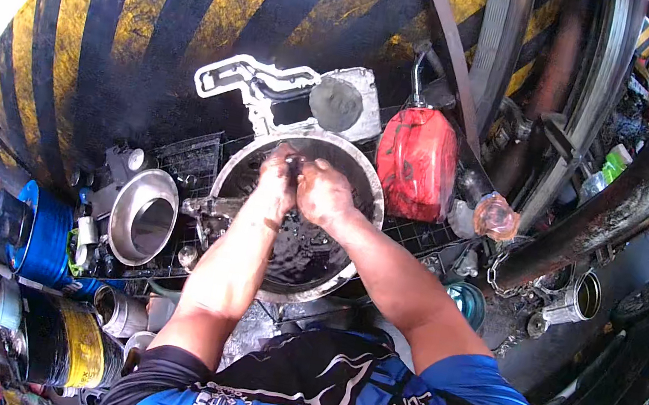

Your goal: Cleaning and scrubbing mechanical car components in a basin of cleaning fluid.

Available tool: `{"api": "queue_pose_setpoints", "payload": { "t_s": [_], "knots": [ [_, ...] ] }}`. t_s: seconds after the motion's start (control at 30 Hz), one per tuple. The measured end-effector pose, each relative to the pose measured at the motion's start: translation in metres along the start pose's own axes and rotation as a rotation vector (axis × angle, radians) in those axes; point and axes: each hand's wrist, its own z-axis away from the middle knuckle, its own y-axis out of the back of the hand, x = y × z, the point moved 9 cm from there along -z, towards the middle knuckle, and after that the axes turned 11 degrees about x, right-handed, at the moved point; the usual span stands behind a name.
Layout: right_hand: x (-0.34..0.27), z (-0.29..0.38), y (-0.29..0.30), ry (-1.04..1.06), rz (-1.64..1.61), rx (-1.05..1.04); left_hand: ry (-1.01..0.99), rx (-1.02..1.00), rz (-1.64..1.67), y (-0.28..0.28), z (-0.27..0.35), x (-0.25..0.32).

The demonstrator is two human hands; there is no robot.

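Note:
Both hands meet over the far half of a round metal basin (377, 208) that holds dark, rippling liquid (308, 258). Between them is a small dark part (294, 162), mostly covered by fingers. My left hand (278, 176) grips it from the left, its fingers smeared with dark grime. Curled around its other side is my right hand (325, 193), knuckles up. Just beyond the basin's far rim lies a cast-metal engine cover (263, 91) with an irregular, bright flange. Beside that cover, a flat metal piece bears a round grey disc (335, 105).
A red fuel can (416, 163) with a metal spout stands right of the basin. To the left, a steel bowl (124, 213) rests on the black wire rack (196, 157). Further left are blue drums (48, 235). A thick dark pipe (614, 221) slants along the right.

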Motion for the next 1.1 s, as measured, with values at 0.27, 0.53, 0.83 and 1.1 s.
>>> {"api": "queue_pose_setpoints", "payload": {
  "t_s": [0.27, 0.53, 0.83, 1.1],
  "knots": [
    [0.03, 0.041, -0.021, -0.852, -0.836, -0.334, -0.03, 0.032, 0.154, 0.032, -0.024, 0.026],
    [0.043, 0.021, -0.036, -0.573, -0.792, -0.155, -0.004, -0.039, 0.052, 0.035, -0.028, 0.023],
    [0.038, 0.014, -0.04, -0.502, -1.06, -0.262, -0.014, -0.029, 0.06, 0.04, -0.035, 0.026],
    [0.046, 0.007, -0.049, -0.43, -0.797, -0.324, -0.138, 0.062, -0.066, 0.038, -0.021, 0.027]
  ]
}}
